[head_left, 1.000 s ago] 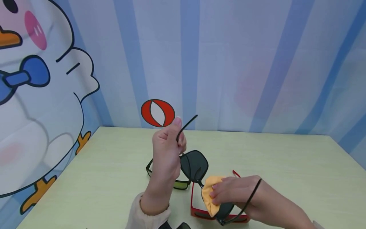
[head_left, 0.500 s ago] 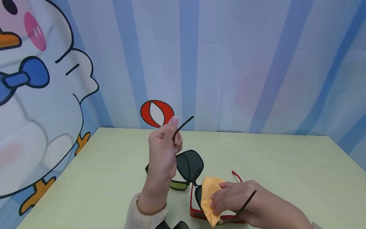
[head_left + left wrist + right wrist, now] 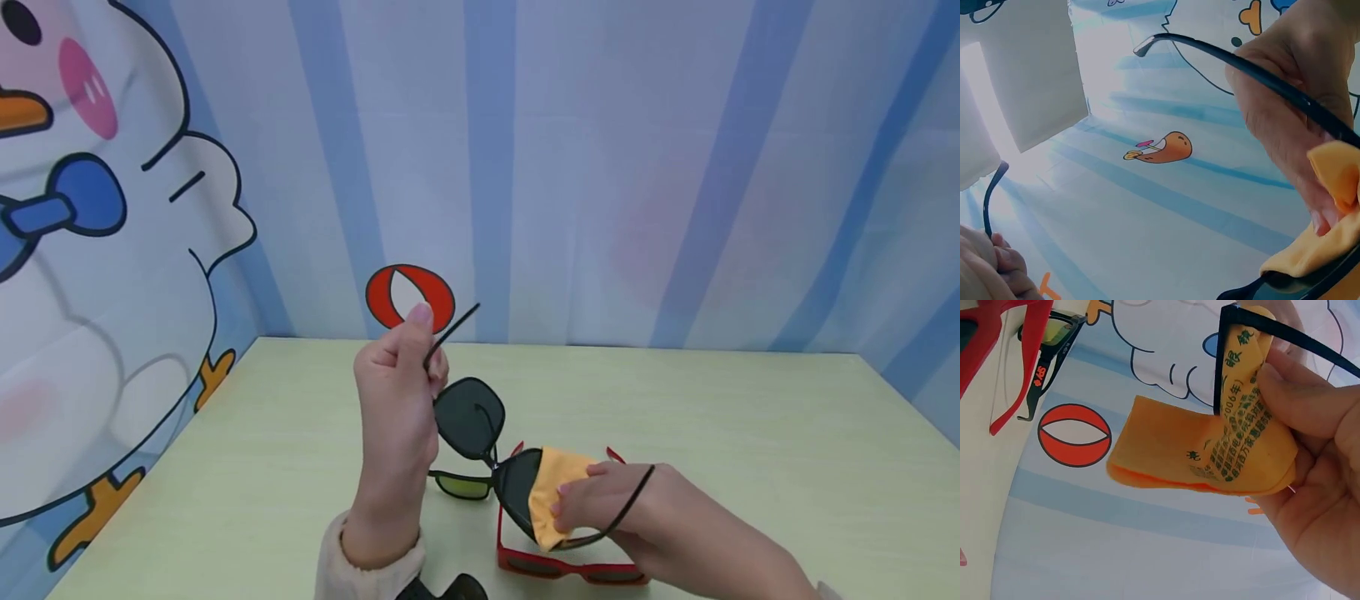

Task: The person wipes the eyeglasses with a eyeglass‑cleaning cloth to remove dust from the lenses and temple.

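Black-framed sunglasses (image 3: 468,417) with dark lenses hang tilted above the table. My left hand (image 3: 393,425) grips one temple arm, thumb pointing up, and the arm's tip sticks out past the fingers. A yellow-orange cleaning cloth (image 3: 558,492) is folded around the other lens. My right hand (image 3: 667,517) pinches the cloth against that lens, and the second temple arm crosses in front of this hand. In the right wrist view, dark printed characters show on the cloth (image 3: 1172,444). Cloth and fingers hide part of the lower lens.
Red-framed glasses (image 3: 572,573) lie on the pale table (image 3: 247,500) beneath the held pair. Black glasses with yellow-green lenses (image 3: 461,487) lie farther back, partly covered. Another dark pair (image 3: 463,588) is cut off by the bottom edge. A striped cartoon backdrop (image 3: 570,167) stands behind the table.
My left hand has moved left with the sunglasses, which now lie less steeply. The cloth has shifted on the lens, baring more of its inner side. Both hands keep their hold.
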Demonstrator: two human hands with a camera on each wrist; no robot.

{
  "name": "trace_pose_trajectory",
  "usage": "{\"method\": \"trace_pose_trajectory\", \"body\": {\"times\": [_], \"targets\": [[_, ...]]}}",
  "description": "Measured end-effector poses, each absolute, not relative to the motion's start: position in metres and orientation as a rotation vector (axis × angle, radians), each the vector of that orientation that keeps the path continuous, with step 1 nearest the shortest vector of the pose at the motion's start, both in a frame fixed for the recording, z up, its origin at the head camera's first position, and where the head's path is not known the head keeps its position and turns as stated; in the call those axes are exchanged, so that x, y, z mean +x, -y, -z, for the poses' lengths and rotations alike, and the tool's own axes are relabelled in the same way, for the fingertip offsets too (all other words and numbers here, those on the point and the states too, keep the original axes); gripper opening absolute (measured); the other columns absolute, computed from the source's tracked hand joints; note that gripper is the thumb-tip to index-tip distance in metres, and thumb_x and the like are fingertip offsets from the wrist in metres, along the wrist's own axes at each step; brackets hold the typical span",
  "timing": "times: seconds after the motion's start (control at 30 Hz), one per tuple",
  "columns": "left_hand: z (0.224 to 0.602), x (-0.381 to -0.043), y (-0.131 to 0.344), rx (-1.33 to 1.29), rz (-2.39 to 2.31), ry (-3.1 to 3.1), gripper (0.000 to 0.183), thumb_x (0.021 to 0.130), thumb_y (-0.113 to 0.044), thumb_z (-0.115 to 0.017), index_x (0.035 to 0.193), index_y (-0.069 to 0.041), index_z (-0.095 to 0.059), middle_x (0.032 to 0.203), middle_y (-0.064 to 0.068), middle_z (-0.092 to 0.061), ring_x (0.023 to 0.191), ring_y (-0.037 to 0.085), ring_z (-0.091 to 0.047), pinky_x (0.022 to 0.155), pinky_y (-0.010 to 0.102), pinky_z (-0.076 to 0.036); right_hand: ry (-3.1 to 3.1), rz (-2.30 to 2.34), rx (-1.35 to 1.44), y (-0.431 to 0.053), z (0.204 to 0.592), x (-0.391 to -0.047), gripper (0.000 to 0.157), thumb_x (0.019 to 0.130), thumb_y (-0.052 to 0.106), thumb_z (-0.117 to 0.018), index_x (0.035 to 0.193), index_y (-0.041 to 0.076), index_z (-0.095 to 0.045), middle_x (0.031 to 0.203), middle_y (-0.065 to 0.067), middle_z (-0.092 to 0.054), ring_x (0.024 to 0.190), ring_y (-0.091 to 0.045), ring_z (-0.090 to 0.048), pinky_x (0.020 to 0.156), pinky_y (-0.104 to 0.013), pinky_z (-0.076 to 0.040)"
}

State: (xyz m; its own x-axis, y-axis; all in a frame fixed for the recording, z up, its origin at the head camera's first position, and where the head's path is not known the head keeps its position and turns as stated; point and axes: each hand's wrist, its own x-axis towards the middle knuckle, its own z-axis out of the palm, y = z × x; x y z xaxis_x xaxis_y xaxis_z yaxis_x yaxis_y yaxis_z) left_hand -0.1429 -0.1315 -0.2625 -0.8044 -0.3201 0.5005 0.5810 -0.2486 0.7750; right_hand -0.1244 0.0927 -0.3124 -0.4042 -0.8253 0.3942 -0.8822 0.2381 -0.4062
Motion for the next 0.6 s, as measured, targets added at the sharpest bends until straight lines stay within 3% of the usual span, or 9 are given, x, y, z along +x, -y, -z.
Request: {"method": "trace_pose_trajectory", "body": {"times": [0.2, 0.3, 0.47, 0.6], "targets": [[0.262, -0.139, 0.132, -0.380, 2.053, 1.445, 0.045, 0.094, -0.016, -0.051, 0.050, -0.013, -0.044, 0.051, 0.000, -0.032, 0.048, 0.011, -0.030, 0.046, 0.023, -0.024, 2.267, -0.718, 1.588, -0.092, 0.311, -0.126, 0.046, 0.068, -0.015, -0.071, 0.097, 0.020, -0.066, 0.094, 0.014, -0.063, 0.087, -0.002, -0.060, 0.084, -0.036, -0.050], [0.261, -0.138, 0.131, -0.384, 2.083, 1.436, 0.044, 0.094, -0.015, -0.050, 0.050, -0.013, -0.045, 0.051, -0.001, -0.033, 0.048, 0.010, -0.031, 0.047, 0.023, -0.025, 2.204, -0.733, 1.574, -0.092, 0.311, -0.126, 0.049, 0.065, -0.017, -0.072, 0.099, 0.018, -0.065, 0.095, 0.011, -0.064, 0.089, -0.007, -0.062, 0.084, -0.037, -0.050], [0.260, -0.136, 0.125, -0.362, 2.172, 1.443, 0.045, 0.095, -0.015, -0.049, 0.050, -0.012, -0.045, 0.051, -0.001, -0.033, 0.048, 0.010, -0.031, 0.049, 0.023, -0.026, 2.232, -0.875, 1.637, -0.092, 0.311, -0.127, 0.046, 0.074, -0.015, -0.067, 0.105, 0.018, -0.065, 0.100, 0.009, -0.064, 0.093, -0.007, -0.061, 0.089, -0.038, -0.047], [0.262, -0.137, 0.118, -0.360, 2.235, 1.473, 0.047, 0.096, -0.014, -0.048, 0.049, -0.011, -0.044, 0.050, -0.001, -0.033, 0.047, 0.011, -0.030, 0.048, 0.023, -0.025, 2.183, -0.909, 1.680, -0.093, 0.312, -0.127, 0.048, 0.073, -0.017, -0.065, 0.106, 0.017, -0.065, 0.103, 0.005, -0.065, 0.096, -0.009, -0.062, 0.090, -0.040, -0.046]]}}
